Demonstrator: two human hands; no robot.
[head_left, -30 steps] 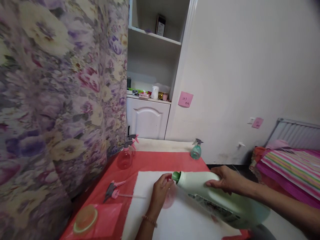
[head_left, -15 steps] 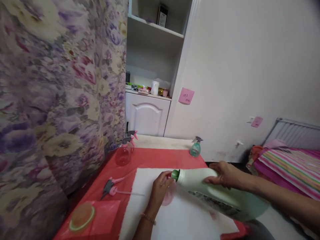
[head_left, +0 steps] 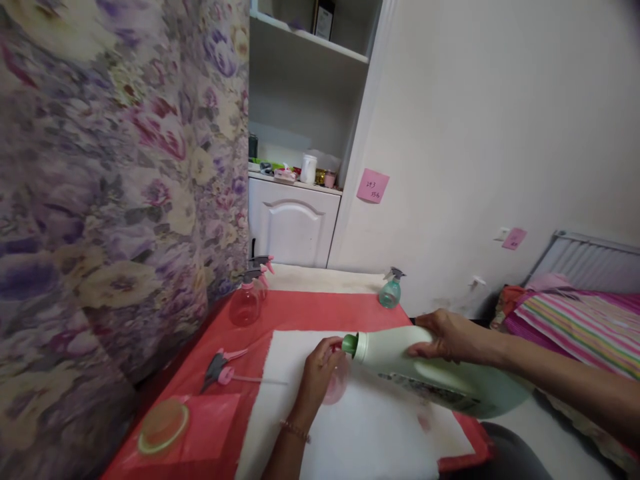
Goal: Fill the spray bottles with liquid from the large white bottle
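My right hand (head_left: 445,337) grips a large pale green jug (head_left: 400,347) that lies tilted, its green mouth pointing left. That mouth rests close above the neck of a clear pink spray bottle (head_left: 337,385), which my left hand (head_left: 320,367) holds upright by its neck over a white sheet (head_left: 370,433). Whether liquid is flowing cannot be made out. Left of my left hand lies a grey and pink spray head (head_left: 220,372) with its long tube. A round lid (head_left: 164,427) with a pale green rim sits at the front left.
Pink spray bottles (head_left: 245,307) with grey heads stand at the table's back left. A green spray bottle (head_left: 390,292) is at the back right. The table has a red cover (head_left: 310,310). A floral curtain (head_left: 125,200) hangs close on the left; a bed (head_left: 575,313) is far right.
The jug's rear end has risen slightly, so it lies nearer level. My left hand keeps the pink bottle under its mouth. The view has shifted a little.
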